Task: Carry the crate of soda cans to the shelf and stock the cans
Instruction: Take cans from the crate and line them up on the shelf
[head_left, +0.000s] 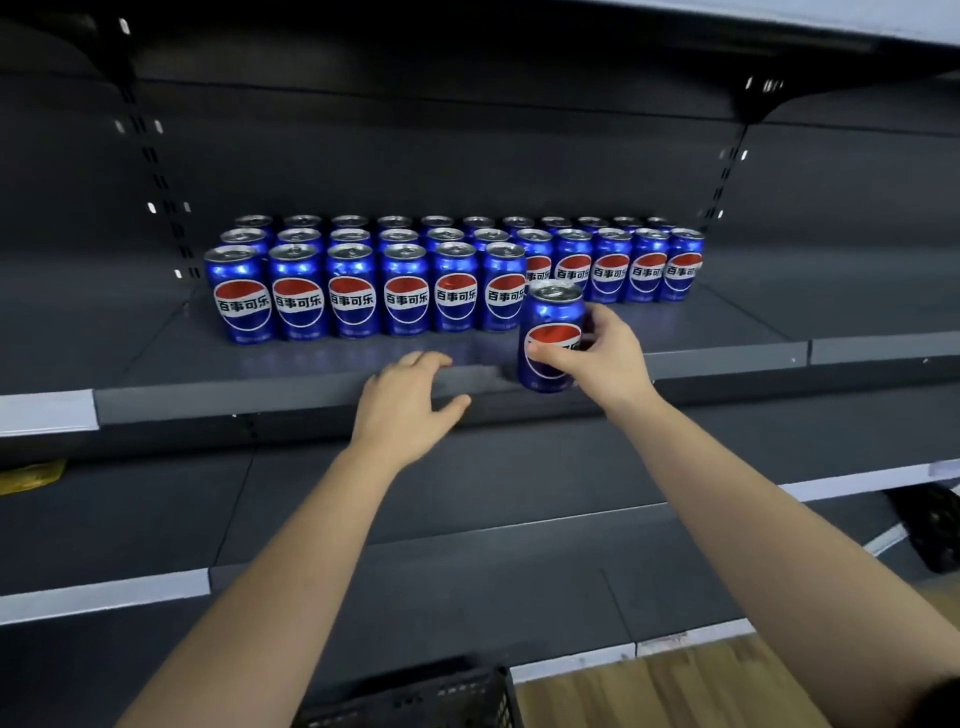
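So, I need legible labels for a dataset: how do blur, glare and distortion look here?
Head view: the front row of blue soda cans is sharp, labels readable; head view: the blue soda can held in the right hand is slightly blurred; head view: the grey metal shelf edge bows from wide-angle distortion; head view: the black plastic crate at the bottom is soft.

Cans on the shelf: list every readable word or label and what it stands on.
"百事可乐": white band of the roundel on the front-row cans and the second-row cans.
Small print at the cans' feet: too blurred to read.
Logo text on the held can: covered by the right hand.
White shelf-edge strips: no text visible.
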